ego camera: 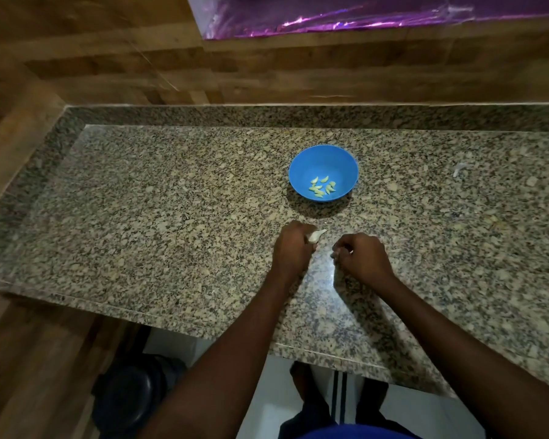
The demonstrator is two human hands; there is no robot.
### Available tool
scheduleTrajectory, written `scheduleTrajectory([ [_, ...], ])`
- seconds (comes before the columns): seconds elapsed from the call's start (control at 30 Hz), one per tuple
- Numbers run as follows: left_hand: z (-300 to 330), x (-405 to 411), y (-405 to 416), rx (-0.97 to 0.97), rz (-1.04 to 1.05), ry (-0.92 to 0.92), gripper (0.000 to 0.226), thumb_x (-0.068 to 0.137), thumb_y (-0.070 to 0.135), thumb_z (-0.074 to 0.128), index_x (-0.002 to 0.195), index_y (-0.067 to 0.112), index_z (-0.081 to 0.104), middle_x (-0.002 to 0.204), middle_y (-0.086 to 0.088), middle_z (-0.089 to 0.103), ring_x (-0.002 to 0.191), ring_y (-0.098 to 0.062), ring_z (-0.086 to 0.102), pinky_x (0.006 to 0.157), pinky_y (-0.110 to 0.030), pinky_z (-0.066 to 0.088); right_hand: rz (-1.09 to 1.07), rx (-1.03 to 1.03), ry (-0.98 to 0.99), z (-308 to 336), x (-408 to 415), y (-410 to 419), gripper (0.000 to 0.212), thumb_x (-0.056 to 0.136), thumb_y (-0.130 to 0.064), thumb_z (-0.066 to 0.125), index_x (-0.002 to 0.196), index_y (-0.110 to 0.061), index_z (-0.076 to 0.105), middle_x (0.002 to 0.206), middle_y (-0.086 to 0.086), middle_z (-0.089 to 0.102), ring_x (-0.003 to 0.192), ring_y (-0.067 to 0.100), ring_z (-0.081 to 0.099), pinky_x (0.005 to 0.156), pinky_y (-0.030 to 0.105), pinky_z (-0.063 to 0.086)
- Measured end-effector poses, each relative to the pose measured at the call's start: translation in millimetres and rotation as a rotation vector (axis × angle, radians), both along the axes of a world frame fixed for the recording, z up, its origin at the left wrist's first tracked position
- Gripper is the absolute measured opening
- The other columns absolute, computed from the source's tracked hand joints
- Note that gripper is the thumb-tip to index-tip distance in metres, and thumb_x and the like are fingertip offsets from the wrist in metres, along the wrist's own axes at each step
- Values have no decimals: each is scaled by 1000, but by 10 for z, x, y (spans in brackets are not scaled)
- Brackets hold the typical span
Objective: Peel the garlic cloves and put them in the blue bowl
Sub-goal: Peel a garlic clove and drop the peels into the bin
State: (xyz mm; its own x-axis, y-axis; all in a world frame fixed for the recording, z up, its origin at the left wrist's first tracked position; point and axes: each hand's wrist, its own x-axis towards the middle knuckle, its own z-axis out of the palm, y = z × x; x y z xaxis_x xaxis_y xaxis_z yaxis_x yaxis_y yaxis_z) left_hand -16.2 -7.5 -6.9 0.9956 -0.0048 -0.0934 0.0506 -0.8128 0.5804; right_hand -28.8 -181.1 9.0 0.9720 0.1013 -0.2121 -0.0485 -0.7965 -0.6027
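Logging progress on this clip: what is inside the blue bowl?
The blue bowl holds a small cluster of peeled garlic cloves, about eight, on its bottom. Nothing covers them; the exact count is unclear where they overlap.

Head view, steeply down over countertop [171, 217]

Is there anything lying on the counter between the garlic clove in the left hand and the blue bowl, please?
Nothing visible does. The left hand holds the garlic clove just short of the blue bowl, and only bare counter lies between them. The right hand is off to the side.
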Motion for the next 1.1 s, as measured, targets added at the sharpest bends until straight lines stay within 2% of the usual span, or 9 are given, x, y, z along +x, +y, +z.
scheduleTrajectory([
  [0.07,5,0,2,-67,54,-17,26,80,13,74,106,14,76,96,-8,70,87,-23,65,73,-28,47,-149,257,153,-26,76,69,14,88,-14,68,78,-14,78,76,6,75,71,22,71,70,28,54],
  [0.1,27,-23,1,-177,112,13,22,80,12,76,102,13,78,89,-5,72,78,-17,66,69,-25,49,-244,409,241,-29,103,98,17,88,-9,68,74,-10,77,72,11,75,68,28,72,72,37,60],
  [0.2,110,-112,-24,-732,276,245,18,85,3,74,104,5,76,82,-12,75,64,-12,68,66,-26,57,-416,647,339,1,146,117,13,86,1,70,75,-4,75,70,24,71,65,40,71,69,56,61],
  [0.27,115,-159,-40,-896,292,334,21,90,2,70,111,2,73,88,-19,76,68,-17,71,69,-33,60,-421,677,331,80,136,106,9,85,0,73,78,-5,74,72,25,71,65,37,70,68,49,62],
  [0.37,97,-215,-74,-984,277,344,20,92,2,67,109,11,73,87,-11,78,76,-20,74,70,-31,61,-387,675,290,138,116,49,2,85,-1,74,83,-2,74,69,21,71,55,23,67,57,30,59],
  [0.57,112,-220,-119,-972,241,260,27,88,-5,69,113,5,73,92,-9,77,80,-17,74,72,-29,61,-351,827,376,206,76,-36,6,88,-1,71,89,0,76,75,19,74,61,21,71,61,27,60],
  [0.77,183,-205,-156,-890,205,171,36,80,-7,76,115,2,74,92,-4,78,81,-12,72,74,-24,58,-461,892,483,205,184,-50,13,83,11,65,93,9,73,86,31,72,75,35,69,81,43,59],
  [0.97,149,-201,-143,-807,163,120,34,78,2,81,109,14,78,98,0,78,92,-16,74,88,-38,59,-574,1008,623,260,249,-50,10,81,13,64,89,14,69,84,27,72,70,31,70,61,30,61],
  [1.1,140,-211,-136,-786,149,125,33,78,4,81,108,17,78,99,2,78,95,-18,74,91,-45,58,-582,1035,736,276,291,-84,8,85,13,58,86,11,66,82,23,71,66,27,69,58,29,62],
])
